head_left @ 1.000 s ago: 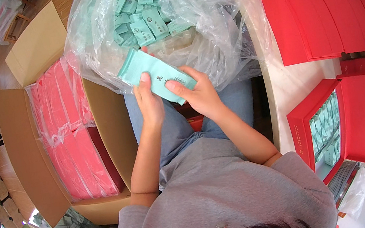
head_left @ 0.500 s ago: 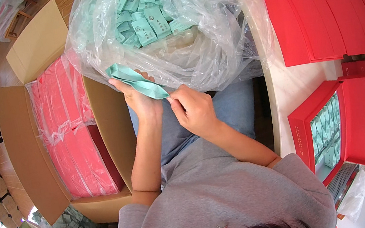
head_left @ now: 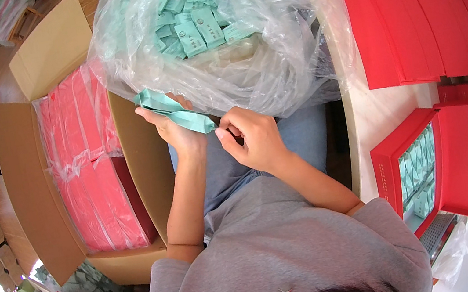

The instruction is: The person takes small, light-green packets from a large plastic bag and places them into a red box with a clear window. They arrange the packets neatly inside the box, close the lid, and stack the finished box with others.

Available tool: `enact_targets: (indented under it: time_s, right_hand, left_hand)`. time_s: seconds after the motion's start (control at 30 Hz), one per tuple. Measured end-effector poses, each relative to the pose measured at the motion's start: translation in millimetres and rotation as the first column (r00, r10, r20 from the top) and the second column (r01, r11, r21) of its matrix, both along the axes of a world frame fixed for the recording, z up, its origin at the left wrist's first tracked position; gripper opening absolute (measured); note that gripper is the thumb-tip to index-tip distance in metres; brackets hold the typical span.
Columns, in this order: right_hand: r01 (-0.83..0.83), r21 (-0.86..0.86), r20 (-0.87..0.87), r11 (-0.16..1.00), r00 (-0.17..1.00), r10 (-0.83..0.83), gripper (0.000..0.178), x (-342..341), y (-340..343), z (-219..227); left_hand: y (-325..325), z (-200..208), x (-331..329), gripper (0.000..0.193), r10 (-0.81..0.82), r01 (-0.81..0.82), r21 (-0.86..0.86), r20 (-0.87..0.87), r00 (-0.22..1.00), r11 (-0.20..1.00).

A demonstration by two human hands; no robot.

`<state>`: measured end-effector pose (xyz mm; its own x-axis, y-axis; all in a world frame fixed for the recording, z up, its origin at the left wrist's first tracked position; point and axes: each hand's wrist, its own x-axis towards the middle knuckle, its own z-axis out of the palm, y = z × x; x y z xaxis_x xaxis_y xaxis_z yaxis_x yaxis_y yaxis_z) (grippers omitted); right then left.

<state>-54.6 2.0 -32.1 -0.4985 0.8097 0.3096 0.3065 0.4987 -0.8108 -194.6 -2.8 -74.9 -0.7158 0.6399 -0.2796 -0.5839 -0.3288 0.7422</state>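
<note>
Over my lap, my left hand (head_left: 182, 131) is closed around slim mint-green sachets (head_left: 176, 113), seemingly two lying side by side across the palm. By their lower right end is my right hand (head_left: 252, 138), thumb and fingers curled into a pinch. Whether it touches the sachets or holds something small, I cannot make out. Just beyond my hands a large clear plastic bag (head_left: 276, 67) lies open, with a heap of similar printed sachets (head_left: 191, 37) inside.
At left, an open cardboard carton (head_left: 27, 187) holds plastic-wrapped red boxes (head_left: 78, 122). On the white table (head_left: 373, 107) at right, a red gift box (head_left: 385, 151) stands open with rows of mint sachets (head_left: 418, 167). Large red boxes (head_left: 402, 6) stand behind it.
My right hand has eased slightly right and down, away from the end of the sachets it was pinching. The left hand keeps its hold, shifted slightly left and down.
</note>
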Motion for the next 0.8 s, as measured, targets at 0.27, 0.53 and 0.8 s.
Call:
enact_targets:
  time_s: [0.27,0.53,0.8]
  right_hand:
    - [-0.019,-0.426,-0.01,0.905,1.0,0.016,0.018,-11,1,-7]
    - [-0.048,-0.057,-0.165,0.997,0.986,0.038,0.017,-14,-7,-3]
    - [-0.234,0.237,-0.02,0.943,0.969,0.246,0.023,-13,5,-5]
  left_hand:
    - [-7,12,6,0.063,0.12,-0.139,-0.065,-0.235,0.965,0.988]
    - [4,8,-13,0.055,0.084,-0.081,-0.066,0.032,0.996,0.995]
    - [-4,-16,-21,0.043,-0.421,0.36,0.239,0.296,0.857,0.902]
